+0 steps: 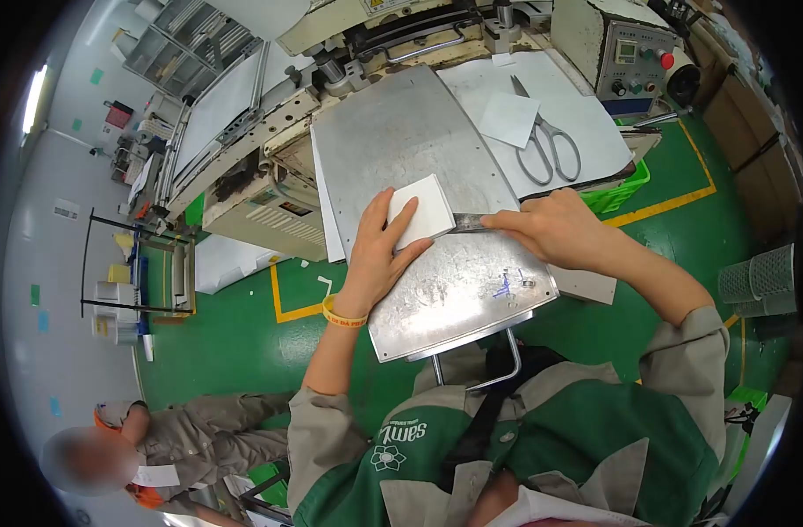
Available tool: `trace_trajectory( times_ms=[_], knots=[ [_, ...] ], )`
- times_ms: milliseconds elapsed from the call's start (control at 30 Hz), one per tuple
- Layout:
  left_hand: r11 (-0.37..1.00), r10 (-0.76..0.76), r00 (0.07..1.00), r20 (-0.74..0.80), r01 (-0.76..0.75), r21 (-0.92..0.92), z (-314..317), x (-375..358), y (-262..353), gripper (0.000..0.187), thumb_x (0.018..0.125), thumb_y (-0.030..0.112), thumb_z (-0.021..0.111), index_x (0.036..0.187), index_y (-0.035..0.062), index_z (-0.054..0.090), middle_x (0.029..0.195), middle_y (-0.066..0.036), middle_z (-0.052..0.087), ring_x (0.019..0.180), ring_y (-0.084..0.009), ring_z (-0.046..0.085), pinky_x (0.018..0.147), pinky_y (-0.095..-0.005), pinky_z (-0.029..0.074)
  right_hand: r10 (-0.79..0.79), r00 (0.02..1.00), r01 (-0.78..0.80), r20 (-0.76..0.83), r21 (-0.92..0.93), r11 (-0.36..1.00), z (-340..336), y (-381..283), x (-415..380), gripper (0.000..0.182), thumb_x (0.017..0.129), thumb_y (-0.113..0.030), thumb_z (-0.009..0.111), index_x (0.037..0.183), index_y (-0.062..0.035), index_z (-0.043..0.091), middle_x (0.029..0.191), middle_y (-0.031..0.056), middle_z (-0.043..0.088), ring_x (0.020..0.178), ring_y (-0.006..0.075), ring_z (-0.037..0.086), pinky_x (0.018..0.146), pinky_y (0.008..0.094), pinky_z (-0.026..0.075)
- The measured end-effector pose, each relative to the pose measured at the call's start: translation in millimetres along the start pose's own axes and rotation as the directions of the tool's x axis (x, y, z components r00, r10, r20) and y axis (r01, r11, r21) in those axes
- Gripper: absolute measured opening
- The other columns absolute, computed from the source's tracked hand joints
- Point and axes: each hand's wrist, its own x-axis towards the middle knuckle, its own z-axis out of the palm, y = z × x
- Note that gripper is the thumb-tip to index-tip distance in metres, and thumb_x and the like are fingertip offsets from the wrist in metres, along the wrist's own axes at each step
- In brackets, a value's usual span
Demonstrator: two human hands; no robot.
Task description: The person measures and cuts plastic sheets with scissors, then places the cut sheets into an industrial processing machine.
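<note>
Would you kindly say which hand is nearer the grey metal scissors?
The right hand, below the scissors in the picture, not touching; the left hand is farther off, on the white rectangular pad.

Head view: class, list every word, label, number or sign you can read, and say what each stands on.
"sam", further letters unclear: green shirt, above a flower logo.
Orange lettering, too small to read surely: yellow wristband.
Blue marks, not legible: metal plate.
Yellow label, too small to read: upper machine.
Display, unreadable: control box.
</note>
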Motion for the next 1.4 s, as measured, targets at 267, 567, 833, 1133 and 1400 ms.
trace_trajectory(
  times_ms=[267, 567, 833, 1133, 1400],
  knots=[
    [0.99, 0.058, 0.994, 0.092, -0.069, 0.126, -11.7, 12.6, 6.6, 0.067, 0.072, 0.037, 0.073, 0.125, 0.0058, 0.049, 0.133, -0.023, 0.04, 0.121, -0.0386, 0.039, 0.1, -0.0428, 0.035, -0.106, 0.985, 0.094, -0.135, -0.096, 0.991, 1.2, 3.2, 2.2, 0.022, 0.085, -0.026, 0.057, 0.105, -0.0205, 0.064, 0.056, 0.0049, 0.054, 0.048, 0.0231, 0.055, 0.046, 0.0355, 0.041],
    [0.997, 0.079, 0.943, 0.322, -0.075, -0.024, -32.1, 58.2, 16.5, 0.068, 0.065, 0.027, 0.075, 0.126, 0.0147, 0.049, 0.121, -0.019, 0.046, 0.111, -0.0355, 0.045, 0.096, -0.0387, 0.039, -0.084, 0.995, 0.089, 0.046, -0.121, 0.989, -44.2, -14.5, 26.9, 0.018, 0.082, -0.02, 0.057, 0.096, -0.0147, 0.067, 0.064, 0.0094, 0.062, 0.061, 0.0265, 0.061, 0.055, 0.0383, 0.044],
    [0.594, -0.182, 0.983, -0.019, 0.095, -0.799, -45.4, 27.4, -18.6, 0.09, 0.063, 0.002, 0.075, 0.14, 0.0124, 0.029, 0.131, -0.014, 0.041, 0.123, -0.0213, 0.041, 0.104, -0.0351, 0.034, 0.509, 0.825, -0.224, -0.246, 0.684, 0.694, 15.3, 4.7, -48.7, 0.028, 0.086, -0.018, 0.057, 0.112, -0.0082, 0.061, 0.082, 0.0092, 0.065, 0.069, 0.0171, 0.058, 0.064, 0.0289, 0.043],
    [0.266, -0.415, 0.892, -0.18, -0.07, -0.961, -40.0, 3.9, -29.2, 0.088, 0.066, -0.002, 0.072, 0.138, 0.0095, 0.022, 0.141, -0.016, 0.031, 0.131, -0.0251, 0.032, 0.105, -0.0356, 0.033, 0.707, 0.676, -0.118, -0.208, 0.917, 0.382, 39.0, 0.6, -68.7, 0.03, 0.088, -0.013, 0.058, 0.113, 0.0052, 0.057, 0.096, 0.0053, 0.063, 0.087, 0.008, 0.054, 0.078, 0.0216, 0.041],
    [0.35, -0.273, 0.954, -0.127, -0.025, -0.937, -32.4, 48.9, -82.9, 0.086, 0.069, -0.005, 0.071, 0.133, 0.0149, 0.017, 0.138, -0.011, 0.03, 0.124, -0.0208, 0.037, 0.101, -0.0329, 0.037, 0.753, 0.609, -0.083, -0.248, 0.925, 0.372, 43.5, -33.9, -62.7, 0.029, 0.088, -0.014, 0.058, 0.111, 0.0036, 0.058, 0.086, 0.0011, 0.061, 0.077, 0.004, 0.05, 0.069, 0.0181, 0.037]
  ],
)
